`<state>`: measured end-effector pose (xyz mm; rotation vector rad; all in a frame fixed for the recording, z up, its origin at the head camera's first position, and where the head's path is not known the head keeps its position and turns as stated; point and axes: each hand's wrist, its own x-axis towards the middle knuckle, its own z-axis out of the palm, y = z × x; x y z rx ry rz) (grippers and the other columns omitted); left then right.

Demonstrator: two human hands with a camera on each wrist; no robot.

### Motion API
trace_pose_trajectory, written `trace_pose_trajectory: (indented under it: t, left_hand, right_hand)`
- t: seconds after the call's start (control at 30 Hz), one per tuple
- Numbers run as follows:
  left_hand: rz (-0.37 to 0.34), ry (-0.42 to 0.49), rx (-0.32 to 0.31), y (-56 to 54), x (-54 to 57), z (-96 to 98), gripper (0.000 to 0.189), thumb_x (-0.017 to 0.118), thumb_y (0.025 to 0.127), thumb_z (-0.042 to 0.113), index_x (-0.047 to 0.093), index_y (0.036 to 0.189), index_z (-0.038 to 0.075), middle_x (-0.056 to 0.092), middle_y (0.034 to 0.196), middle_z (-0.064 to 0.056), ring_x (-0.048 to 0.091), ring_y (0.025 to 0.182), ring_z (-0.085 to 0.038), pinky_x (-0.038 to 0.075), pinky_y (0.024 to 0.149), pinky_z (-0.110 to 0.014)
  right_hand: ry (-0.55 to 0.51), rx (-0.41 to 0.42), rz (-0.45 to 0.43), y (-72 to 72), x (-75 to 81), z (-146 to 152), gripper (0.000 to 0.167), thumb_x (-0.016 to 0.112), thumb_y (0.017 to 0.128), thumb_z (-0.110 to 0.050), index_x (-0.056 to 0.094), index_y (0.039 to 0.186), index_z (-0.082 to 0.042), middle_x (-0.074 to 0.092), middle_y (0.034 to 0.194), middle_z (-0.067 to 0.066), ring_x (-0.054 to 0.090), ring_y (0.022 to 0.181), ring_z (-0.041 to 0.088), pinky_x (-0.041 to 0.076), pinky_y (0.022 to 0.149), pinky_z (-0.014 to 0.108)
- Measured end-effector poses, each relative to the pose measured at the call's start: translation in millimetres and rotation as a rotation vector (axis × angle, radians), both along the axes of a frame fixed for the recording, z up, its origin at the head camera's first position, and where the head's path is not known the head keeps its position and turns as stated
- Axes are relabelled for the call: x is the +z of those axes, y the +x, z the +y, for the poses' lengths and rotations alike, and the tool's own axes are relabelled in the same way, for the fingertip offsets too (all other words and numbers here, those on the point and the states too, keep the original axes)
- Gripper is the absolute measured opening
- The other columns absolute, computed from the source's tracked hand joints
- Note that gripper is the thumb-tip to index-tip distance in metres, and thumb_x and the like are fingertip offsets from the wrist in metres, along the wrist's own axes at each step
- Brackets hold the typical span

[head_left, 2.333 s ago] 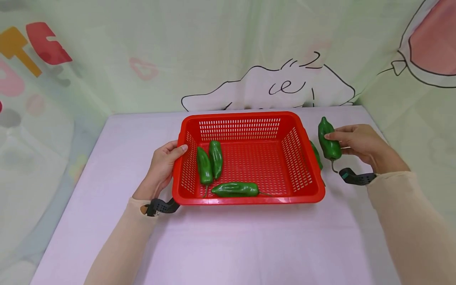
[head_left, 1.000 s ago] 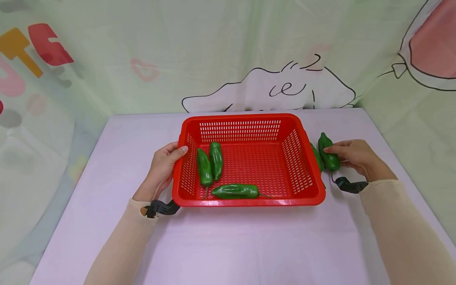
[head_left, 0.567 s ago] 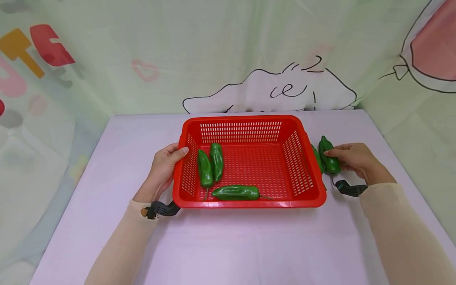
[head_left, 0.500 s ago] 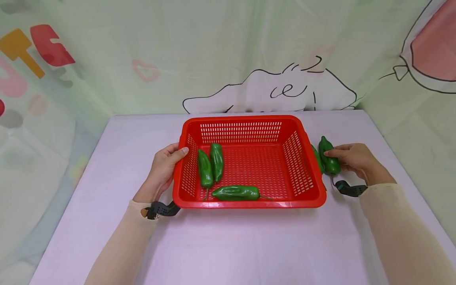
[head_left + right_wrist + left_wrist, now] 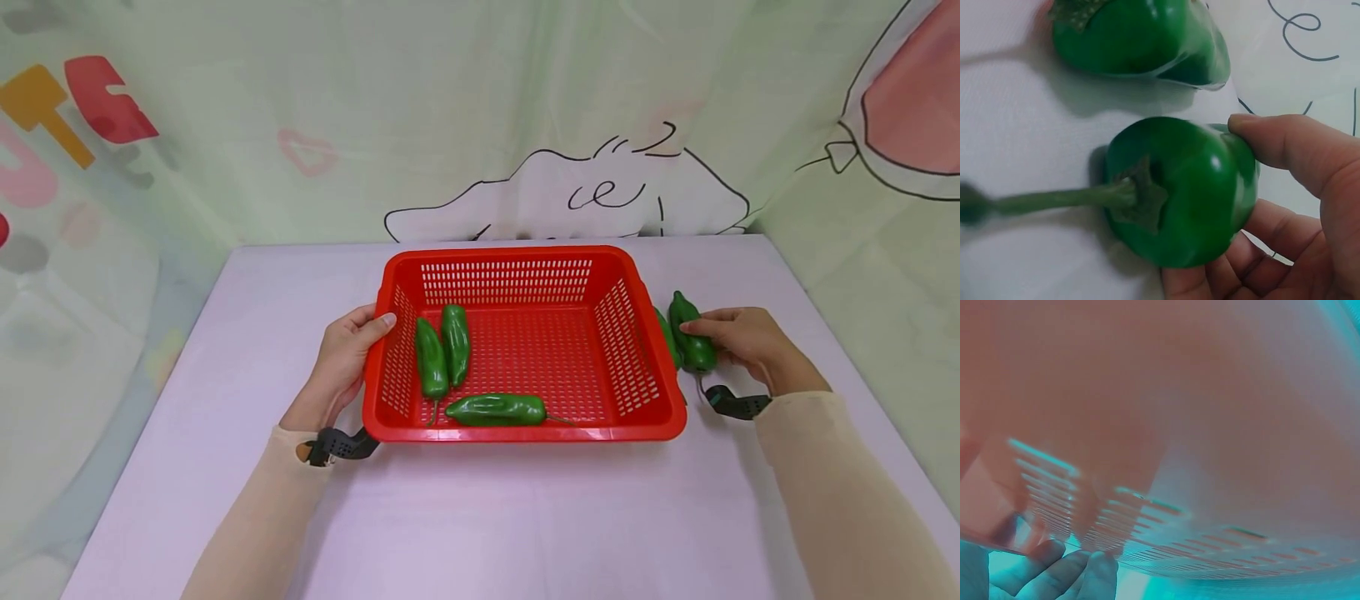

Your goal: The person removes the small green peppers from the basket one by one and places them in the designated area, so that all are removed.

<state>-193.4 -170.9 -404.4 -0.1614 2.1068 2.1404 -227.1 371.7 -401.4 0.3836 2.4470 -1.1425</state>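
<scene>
My left hand [image 5: 343,354] grips the left rim of a red plastic basket [image 5: 525,433], thumb over the edge. In the left wrist view its fingertips [image 5: 1102,565] press against the slotted wall from outside. Inside the basket lie three green peppers: two side by side at the left, one of them this pepper [image 5: 431,358], and one lengthwise along the front [image 5: 497,409]. To the basket's right, my right hand [image 5: 750,346] pinches another green pepper [image 5: 1179,194] between thumb and fingers, stem toward me, low over the table. Beside it, another green pepper [image 5: 1141,40] is partly hidden by the basket's rim.
A pale cloth covers the table [image 5: 480,525], with its far edge just behind the basket. A printed curtain [image 5: 450,108] hangs behind and along both sides. Dark camera mounts [image 5: 738,404] sit at both wrists.
My right hand has lowered its pepper toward the table and nearer the one beside the basket, then stayed nearly still. My left hand keeps its grip on the rim.
</scene>
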Motion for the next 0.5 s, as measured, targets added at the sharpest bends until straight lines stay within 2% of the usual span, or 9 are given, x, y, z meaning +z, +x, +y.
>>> trace_pose_trajectory:
  t: [0.27,0.5]
  left_hand:
    - [0.009,0.000,0.004,-0.2,-1.7,-1.2,0.051,0.065,0.104,0.030,0.053,0.149,0.009,0.064,0.138,-0.016,0.073,0.110,-0.024,0.063,0.086,-0.036]
    - [0.009,0.004,-0.001,-1.6,-1.7,-0.1,0.052,0.065,0.104,0.030,0.053,0.150,0.009,0.063,0.138,-0.016,0.073,0.110,-0.024,0.063,0.086,-0.037]
  right_hand:
    - [-0.016,-0.010,0.006,-0.9,-3.5,0.0,0.090,0.060,0.102,-0.051,0.028,0.156,0.013,0.031,0.153,0.037,0.048,0.124,0.041,0.056,0.076,0.016]
    - [-0.025,-0.021,0.022,1.2,-1.7,-2.2,0.088,0.059,0.103,-0.049,0.028,0.156,0.014,0.032,0.153,0.038,0.050,0.123,0.042,0.059,0.078,0.019]
